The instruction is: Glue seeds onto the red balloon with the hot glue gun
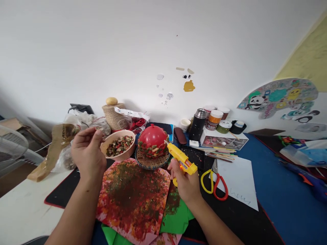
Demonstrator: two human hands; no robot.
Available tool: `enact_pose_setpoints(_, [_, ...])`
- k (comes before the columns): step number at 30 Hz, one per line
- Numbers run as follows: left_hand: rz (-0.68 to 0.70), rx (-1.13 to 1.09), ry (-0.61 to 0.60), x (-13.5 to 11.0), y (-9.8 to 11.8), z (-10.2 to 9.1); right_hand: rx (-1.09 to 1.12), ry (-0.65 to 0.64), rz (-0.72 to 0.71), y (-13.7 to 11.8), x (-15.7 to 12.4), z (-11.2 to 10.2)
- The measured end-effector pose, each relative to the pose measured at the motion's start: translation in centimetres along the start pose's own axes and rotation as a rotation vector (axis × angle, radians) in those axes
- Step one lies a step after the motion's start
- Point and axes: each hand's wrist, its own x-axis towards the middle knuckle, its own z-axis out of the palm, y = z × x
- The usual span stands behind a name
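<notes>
My right hand (187, 183) grips a yellow hot glue gun (180, 156) with a small light glowing on its body. Its nozzle points at a red balloon (153, 136), close to the side. Red, green and brown shell-like pieces (154, 151) cover the balloon's lower part, which sits on a round woven basket tray (150, 164). To the left, my left hand (89, 151) is raised with thumb and fingers pinched; what they hold is too small to make out. Just beside it stands a pink bowl (125, 154) of similar painted pieces (120, 144).
Paint-stained paper (135, 204) covers the front. Scissors (216, 183) and white paper (240, 180) lie at right. Behind them are a black thermos (198, 126), paint jars (216, 117) and brushes (222, 151). A twine spool (112, 117) and brown tape-like strip (57, 149) are at left.
</notes>
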Motion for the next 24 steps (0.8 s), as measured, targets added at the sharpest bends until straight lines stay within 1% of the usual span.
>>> enact_pose_setpoints(1, [-0.001, 0.025, -0.045, -0.3, 0.3, 0.1, 0.014, 0.013, -0.003, 0.0, 0.1, 0.0])
enact_pose_setpoints(2, [0.007, 0.066, -0.115, -0.9, 0.7, 0.3, 0.029, 0.028, -0.002, -0.1, 0.2, -0.1])
enact_pose_setpoints(3, [0.02, 0.126, -0.224, -1.5, 1.2, 0.6, 0.042, 0.044, 0.001, -0.1, 0.4, -0.1])
enact_pose_setpoints(4, [0.044, 0.206, -0.357, -2.3, 1.6, 1.1, 0.054, 0.059, 0.008, -0.1, 0.5, -0.2])
enact_pose_setpoints(5, [0.107, 0.294, -0.487, -3.0, 2.0, 1.6, 0.066, 0.073, 0.014, -0.2, 0.6, -0.2])
enact_pose_setpoints(7, [0.311, 0.439, -0.678, -4.3, 2.5, 2.9, 0.088, 0.094, 0.023, -0.4, 0.8, -0.3])
enact_pose_setpoints(9, [0.512, 0.554, -0.818, -5.4, 2.6, 4.1, 0.105, 0.103, 0.026, -0.7, 0.9, -0.4])
enact_pose_setpoints(11, [0.666, 0.673, -0.915, -6.1, 2.4, 5.1, 0.113, 0.101, 0.03, -1.0, 1.0, -0.5])
enact_pose_setpoints(13, [0.782, 0.799, -0.96, -6.7, 2.2, 5.8, 0.111, 0.094, 0.031, -1.3, 1.0, -0.6])
enact_pose_setpoints(17, [0.924, 0.999, -0.957, -7.5, 2.2, 6.6, 0.1, 0.088, 0.031, -1.7, 1.1, -0.7])
enact_pose_setpoints(20, [0.969, 1.097, -0.959, -7.7, 2.3, 7.0, 0.097, 0.09, 0.038, -1.9, 1.1, -0.8])
enact_pose_setpoints(24, [0.979, 1.177, -0.982, -7.8, 2.3, 7.4, 0.088, 0.082, 0.039, -2.1, 1.1, -0.8])
